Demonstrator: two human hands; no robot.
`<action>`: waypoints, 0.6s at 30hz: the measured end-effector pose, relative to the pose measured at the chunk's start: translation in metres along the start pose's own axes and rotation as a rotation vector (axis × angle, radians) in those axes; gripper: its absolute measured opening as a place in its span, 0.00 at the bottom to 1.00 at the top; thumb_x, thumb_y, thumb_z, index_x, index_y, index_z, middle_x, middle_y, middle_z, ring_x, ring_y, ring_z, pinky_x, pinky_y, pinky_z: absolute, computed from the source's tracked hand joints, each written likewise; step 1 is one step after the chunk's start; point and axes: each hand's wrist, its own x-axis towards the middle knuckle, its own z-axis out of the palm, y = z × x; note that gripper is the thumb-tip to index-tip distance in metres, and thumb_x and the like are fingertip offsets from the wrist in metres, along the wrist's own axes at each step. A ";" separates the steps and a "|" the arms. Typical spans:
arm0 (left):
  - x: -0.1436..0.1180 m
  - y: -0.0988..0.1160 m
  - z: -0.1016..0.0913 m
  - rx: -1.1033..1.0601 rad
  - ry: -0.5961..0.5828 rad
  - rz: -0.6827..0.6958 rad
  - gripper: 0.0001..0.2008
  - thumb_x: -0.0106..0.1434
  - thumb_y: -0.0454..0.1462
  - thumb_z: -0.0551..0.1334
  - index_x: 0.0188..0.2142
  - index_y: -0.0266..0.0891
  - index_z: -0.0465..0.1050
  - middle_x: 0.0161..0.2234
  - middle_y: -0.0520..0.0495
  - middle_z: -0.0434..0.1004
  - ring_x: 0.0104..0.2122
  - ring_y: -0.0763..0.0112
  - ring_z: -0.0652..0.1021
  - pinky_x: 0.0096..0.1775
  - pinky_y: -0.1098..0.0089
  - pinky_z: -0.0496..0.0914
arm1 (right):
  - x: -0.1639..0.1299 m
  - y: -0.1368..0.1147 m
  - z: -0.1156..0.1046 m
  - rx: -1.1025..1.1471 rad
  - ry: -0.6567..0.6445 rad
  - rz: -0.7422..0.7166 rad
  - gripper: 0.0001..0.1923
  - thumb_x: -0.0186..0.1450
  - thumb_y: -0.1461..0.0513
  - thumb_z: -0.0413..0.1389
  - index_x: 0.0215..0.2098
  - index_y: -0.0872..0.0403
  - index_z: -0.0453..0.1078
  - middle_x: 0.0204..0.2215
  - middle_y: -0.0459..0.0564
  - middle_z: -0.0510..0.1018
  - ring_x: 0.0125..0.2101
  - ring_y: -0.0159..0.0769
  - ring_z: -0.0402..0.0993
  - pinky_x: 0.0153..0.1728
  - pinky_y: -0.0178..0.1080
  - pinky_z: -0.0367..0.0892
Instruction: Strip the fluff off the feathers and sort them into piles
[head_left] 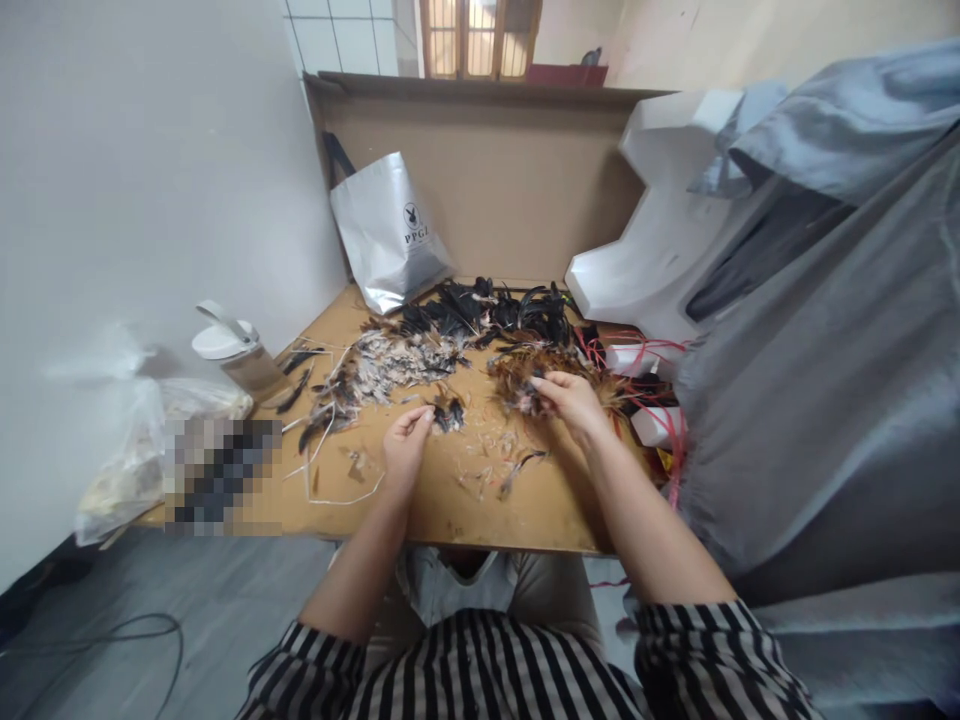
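Over the middle of the table, my left hand (407, 437) is closed in a pinch on a small bunch of dark feathers (451, 414). My right hand (568, 397) is at the brown feather pile (517, 375), thumb and fingers pinched on feathers; just how many they hold is hidden. Behind my left hand spreads a heap of grey-white fluffy feathers (401, 365). Long black feathers (465, 312) lie in a row at the back. Loose feather scraps (484, 470) are scattered between my forearms.
A silver bag (390, 235) leans at the back left. On the left stand a lidded container (244, 362) and a clear plastic bag (124, 480). White string (341, 502) lies near the front. Red cords (667, 350), white blocks (661, 427) and grey cloth (825, 380) crowd the right side.
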 end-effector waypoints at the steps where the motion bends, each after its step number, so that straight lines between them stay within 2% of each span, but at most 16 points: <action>1: 0.000 0.000 0.001 0.009 -0.007 0.003 0.14 0.46 0.40 0.63 0.33 0.36 0.73 0.33 0.45 0.75 0.33 0.69 0.74 0.35 0.70 0.67 | 0.000 0.004 -0.013 -0.038 0.029 0.000 0.18 0.46 0.51 0.58 0.16 0.55 0.59 0.09 0.40 0.59 0.11 0.22 0.51 0.13 0.30 0.46; 4: -0.002 0.001 0.002 0.032 -0.040 0.021 0.13 0.46 0.40 0.63 0.32 0.36 0.74 0.31 0.45 0.76 0.31 0.70 0.74 0.33 0.72 0.66 | 0.004 0.022 -0.041 -0.219 0.123 0.000 0.19 0.47 0.49 0.57 0.16 0.55 0.59 0.09 0.40 0.59 0.10 0.23 0.50 0.13 0.30 0.45; 6: -0.002 0.001 0.003 0.039 -0.051 0.029 0.12 0.47 0.40 0.63 0.32 0.36 0.74 0.31 0.45 0.76 0.31 0.71 0.74 0.33 0.72 0.66 | 0.010 0.034 -0.049 -0.349 0.139 -0.002 0.19 0.48 0.49 0.55 0.16 0.56 0.60 0.09 0.42 0.62 0.11 0.24 0.51 0.13 0.30 0.46; 12: -0.002 -0.001 0.001 0.049 -0.033 0.021 0.13 0.47 0.40 0.63 0.32 0.36 0.73 0.31 0.45 0.76 0.30 0.71 0.74 0.35 0.72 0.66 | 0.033 0.051 -0.048 -0.849 0.137 -0.012 0.13 0.50 0.54 0.52 0.17 0.56 0.66 0.13 0.47 0.70 0.16 0.28 0.62 0.20 0.31 0.53; 18: -0.001 -0.001 0.001 0.056 -0.031 0.014 0.13 0.47 0.41 0.63 0.32 0.36 0.73 0.31 0.46 0.75 0.30 0.72 0.74 0.34 0.72 0.66 | 0.045 0.058 -0.045 -1.037 0.194 -0.007 0.10 0.51 0.57 0.52 0.23 0.55 0.70 0.18 0.50 0.74 0.21 0.31 0.68 0.23 0.31 0.55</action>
